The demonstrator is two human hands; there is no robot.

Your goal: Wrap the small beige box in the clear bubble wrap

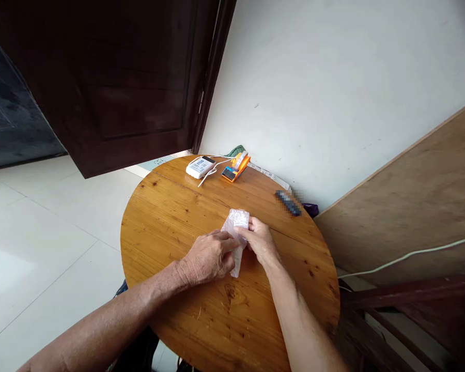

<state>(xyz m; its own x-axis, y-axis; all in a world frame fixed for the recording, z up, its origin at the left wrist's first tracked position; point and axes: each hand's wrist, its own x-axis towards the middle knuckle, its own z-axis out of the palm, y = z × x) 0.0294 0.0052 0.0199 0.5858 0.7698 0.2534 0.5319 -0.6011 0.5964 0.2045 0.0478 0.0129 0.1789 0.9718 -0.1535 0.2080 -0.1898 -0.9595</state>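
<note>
A small bundle wrapped in clear bubble wrap [236, 223] lies near the middle of the round wooden table [166, 217]. My left hand [208, 257] rests on its left side with fingers curled over the wrap. My right hand [260, 238] pinches the wrap from the right side. Both hands meet on the bundle, and its lower end sticks out below my fingers. What is inside the wrap is hidden.
At the table's far edge sit a white device [200, 166] with a white cord and an orange tape dispenser [236, 166]. A dark flat object [288, 202] lies at the right edge. A wooden board [418, 201] leans on the wall at right; a dark door [124, 77] stands behind.
</note>
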